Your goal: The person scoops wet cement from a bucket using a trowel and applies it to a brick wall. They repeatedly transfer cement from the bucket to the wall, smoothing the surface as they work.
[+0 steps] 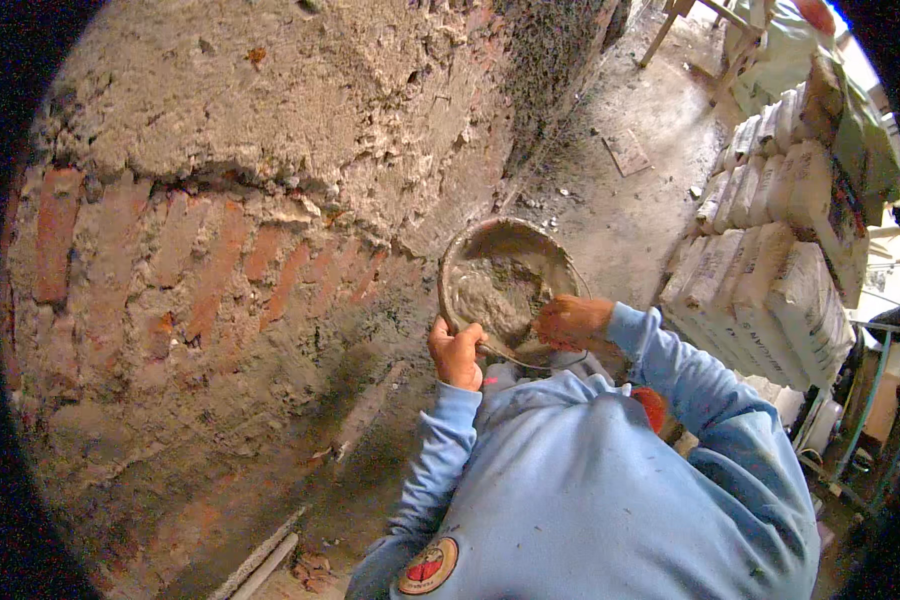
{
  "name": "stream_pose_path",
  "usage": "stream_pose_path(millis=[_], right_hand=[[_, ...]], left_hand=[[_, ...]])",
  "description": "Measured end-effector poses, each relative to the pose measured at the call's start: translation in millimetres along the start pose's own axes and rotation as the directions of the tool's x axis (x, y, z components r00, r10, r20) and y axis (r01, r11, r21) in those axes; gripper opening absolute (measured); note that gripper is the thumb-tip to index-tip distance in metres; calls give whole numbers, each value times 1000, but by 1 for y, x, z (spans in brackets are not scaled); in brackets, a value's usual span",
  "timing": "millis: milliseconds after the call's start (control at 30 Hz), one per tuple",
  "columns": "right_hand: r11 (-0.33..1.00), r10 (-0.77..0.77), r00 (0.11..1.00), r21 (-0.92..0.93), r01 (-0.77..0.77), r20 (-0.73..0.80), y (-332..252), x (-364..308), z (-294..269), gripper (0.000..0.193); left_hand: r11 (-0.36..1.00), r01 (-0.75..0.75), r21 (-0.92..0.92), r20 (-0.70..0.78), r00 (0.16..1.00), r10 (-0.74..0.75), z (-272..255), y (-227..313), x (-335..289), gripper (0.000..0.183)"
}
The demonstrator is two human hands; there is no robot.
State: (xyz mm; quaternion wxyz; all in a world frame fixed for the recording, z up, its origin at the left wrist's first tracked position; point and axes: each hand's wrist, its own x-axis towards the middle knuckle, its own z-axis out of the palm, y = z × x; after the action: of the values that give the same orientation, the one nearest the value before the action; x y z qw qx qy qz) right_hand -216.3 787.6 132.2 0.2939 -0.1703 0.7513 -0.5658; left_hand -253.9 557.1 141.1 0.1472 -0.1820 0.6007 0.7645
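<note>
Centrally, a round bucket [515,236] of wet grey mortar [492,295] sits directly in front of the person's torso and serves as the landmark for all positions. At its near-left rim, the left hand [457,352] pinches the edge, thumb over the lip and the other fingers outside. At its right side, the right hand [573,320] reaches over the rim with fingers bent down toward the mortar; whether these fingers close on a tool or a lump cannot be told. Whatever supports the bucket from below is hidden.

Several failures seem possible. The rim, coated with mortar, may be slick; should the left thumb slide, the bucket could tip, most likely toward the right hand if that hand bears down. Mortar could also spill over the near rim onto the blue sleeves [440,440]. The rough brick wall [210,265], left of the bucket, could shed crumbs into the mix if knocked. Beyond the bucket, a loose flat piece [627,153] lies on the gritty floor [660,110], a likely trip point; the stacked sacks [760,290], to its right, narrow the room for stepping aside.
</note>
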Motion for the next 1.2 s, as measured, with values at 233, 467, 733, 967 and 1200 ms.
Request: stream_pose_path(millis=[233, 467, 733, 967, 1200], right_hand=[[988, 31, 988, 153, -8, -149, -4, -20, -11, 28], [757, 345, 926, 629, -178, -154, -10, -39, -30, 36], [379, 237, 880, 873, 305, -411, -18, -73, -88, 36], [425, -123, 334, 254, 869, -935, -164, -149, -213, 37], [736, -501, -834, -620, -271, -231, -275, -155, -438, 25]], left_hand=[[969, -144, 201, 10, 989, 145, 11, 7, -4, 18], [997, -11, -75, -34, 999, 9, 33, 1, 8, 32], [998, 32, 52, -141, 990, -24, 26, -40, 31, 27], [995, -46, -87, -161, 986, 32, 33, -48, 14, 24], [993, 22, -114, -223, 974, -47, 40, -32, -25, 21]])
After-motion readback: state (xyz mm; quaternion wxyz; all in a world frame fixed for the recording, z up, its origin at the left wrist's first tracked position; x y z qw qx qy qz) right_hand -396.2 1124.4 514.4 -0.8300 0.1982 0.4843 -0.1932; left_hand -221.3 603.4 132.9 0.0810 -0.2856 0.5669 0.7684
